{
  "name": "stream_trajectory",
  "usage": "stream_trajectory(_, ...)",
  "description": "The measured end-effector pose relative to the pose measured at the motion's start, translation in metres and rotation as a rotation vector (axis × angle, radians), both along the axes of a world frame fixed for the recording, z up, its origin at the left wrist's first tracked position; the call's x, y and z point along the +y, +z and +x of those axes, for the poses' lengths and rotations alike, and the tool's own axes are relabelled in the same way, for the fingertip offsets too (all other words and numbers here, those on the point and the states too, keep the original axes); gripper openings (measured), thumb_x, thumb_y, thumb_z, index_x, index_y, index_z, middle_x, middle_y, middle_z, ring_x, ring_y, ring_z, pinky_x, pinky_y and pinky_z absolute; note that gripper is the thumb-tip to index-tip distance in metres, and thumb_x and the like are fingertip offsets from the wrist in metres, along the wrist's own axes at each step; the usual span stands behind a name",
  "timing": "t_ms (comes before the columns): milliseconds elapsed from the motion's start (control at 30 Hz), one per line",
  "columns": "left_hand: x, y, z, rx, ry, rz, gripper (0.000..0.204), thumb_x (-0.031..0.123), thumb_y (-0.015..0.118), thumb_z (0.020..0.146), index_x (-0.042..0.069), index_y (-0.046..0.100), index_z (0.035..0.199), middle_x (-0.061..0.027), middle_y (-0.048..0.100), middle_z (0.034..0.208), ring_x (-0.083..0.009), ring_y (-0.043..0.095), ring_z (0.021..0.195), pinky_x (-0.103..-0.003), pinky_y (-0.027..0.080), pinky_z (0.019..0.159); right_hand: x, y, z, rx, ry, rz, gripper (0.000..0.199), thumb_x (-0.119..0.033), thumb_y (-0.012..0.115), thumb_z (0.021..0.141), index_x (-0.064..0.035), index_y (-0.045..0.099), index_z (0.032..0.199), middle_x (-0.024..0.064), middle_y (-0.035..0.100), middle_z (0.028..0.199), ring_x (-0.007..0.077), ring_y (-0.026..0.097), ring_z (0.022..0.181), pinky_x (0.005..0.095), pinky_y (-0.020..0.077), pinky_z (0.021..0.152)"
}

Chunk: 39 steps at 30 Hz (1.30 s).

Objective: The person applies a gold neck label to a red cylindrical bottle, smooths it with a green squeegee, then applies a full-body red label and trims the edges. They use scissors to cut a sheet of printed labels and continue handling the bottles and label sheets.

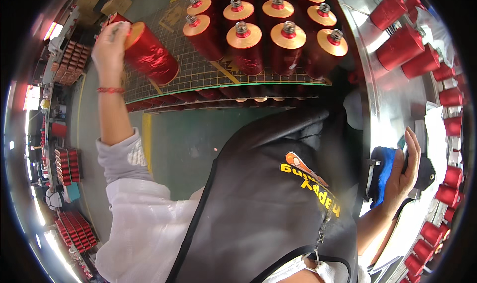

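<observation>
My left hand point(112, 44) reaches out at the upper left, fingers closed over the gold top of a red bottle point(151, 57). That bottle leans at the left end of a gridded shelf board point(166, 30); the hand covers its neck. Another red piece point(115, 19) shows partly behind the fingers. Rows of upright red bottles with gold shoulders and metallic threaded necks point(243, 49) stand to its right on the same board. On the metal bench at the right, my right hand point(403, 166) has its fingers stretched out beside a blue and black object point(382, 174) whose kind I cannot make out.
Several red bottles lie along the metal bench point(370, 74) at the right, next to clear plastic point(432, 32) and white paper point(436, 134). A lower shelf tier point(213, 97) holds more bottles. Stacked red pieces point(77, 228) stand across the green floor point(184, 144) at the left.
</observation>
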<state>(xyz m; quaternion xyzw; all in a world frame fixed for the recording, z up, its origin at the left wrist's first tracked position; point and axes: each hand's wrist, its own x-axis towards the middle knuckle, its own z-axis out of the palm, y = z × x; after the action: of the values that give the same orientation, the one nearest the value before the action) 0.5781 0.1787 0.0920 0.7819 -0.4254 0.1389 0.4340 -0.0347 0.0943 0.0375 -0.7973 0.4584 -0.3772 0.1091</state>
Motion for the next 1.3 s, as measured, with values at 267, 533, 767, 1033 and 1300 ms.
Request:
stream_trajectory(267, -0.027, -0.104, -0.024, 0.185, -0.028, -0.057, 0.036, 0.031, 0.074, 0.089, 0.002, 0.071, 0.109, -0.0111, 0.073, 0.099, -0.014, 0.067, 0.09, -0.029, 0.051, 0.086, -0.014, 0.005, 0.032, 0.128, -0.025, 0.026, 0.034, -0.002, 0.051, 0.096, -0.0034, 0.06, 0.129, 0.0151, 0.059, 0.134, 0.028, 0.056, 0.125, 0.0386, 0.0399, 0.107)
stream_trajectory(533, -0.038, -0.139, -0.055, 0.156, -0.14, -0.084, 0.031, 0.021, 0.078, 0.085, 0.0, 0.069, 0.106, -0.0097, 0.072, 0.1, -0.0145, 0.066, 0.085, -0.03, 0.053, 0.079, -0.065, 0.023, 0.125, 0.206, 0.217, -0.041, 0.028, 0.002, 0.055, 0.092, -0.0007, 0.063, 0.119, 0.0155, 0.062, 0.125, 0.0311, 0.061, 0.116, 0.0361, 0.0458, 0.099)
stream_trajectory(767, -0.05, -0.136, -0.059, -0.136, -0.187, -0.03, 0.029, 0.02, 0.078, 0.083, 0.001, 0.064, 0.099, -0.0145, 0.068, 0.104, -0.0293, 0.063, 0.094, -0.039, 0.05, 0.085, -0.113, 0.053, 0.231, 0.195, 0.45, -0.174, 0.024, 0.001, 0.061, 0.09, 0.0006, 0.064, 0.113, 0.0156, 0.064, 0.12, 0.033, 0.063, 0.11, 0.0373, 0.0501, 0.092)
stream_trajectory(1033, -0.057, -0.091, -0.08, -0.278, -0.282, -0.125, 0.039, 0.015, 0.061, 0.096, -0.005, 0.052, 0.128, -0.0206, 0.049, 0.138, -0.0321, 0.051, 0.123, -0.042, 0.042, 0.105, -0.119, 0.054, 0.18, 0.174, 0.283, -0.129, 0.021, 0.0, 0.065, 0.082, -0.0013, 0.064, 0.103, 0.0139, 0.061, 0.107, 0.0335, 0.058, 0.105, 0.04, 0.0489, 0.092)
stream_trajectory(1300, -0.142, -0.097, -0.291, 0.359, -1.291, -0.219, 0.032, 0.003, 0.051, 0.096, -0.01, 0.048, 0.125, -0.0198, 0.052, 0.127, -0.0313, 0.051, 0.125, -0.042, 0.038, 0.109, -0.075, 0.036, -0.007, 0.157, -0.166, -0.055, 0.022, 0.002, 0.065, 0.086, -0.0027, 0.062, 0.106, 0.012, 0.057, 0.111, 0.0326, 0.056, 0.109, 0.0397, 0.0481, 0.092)
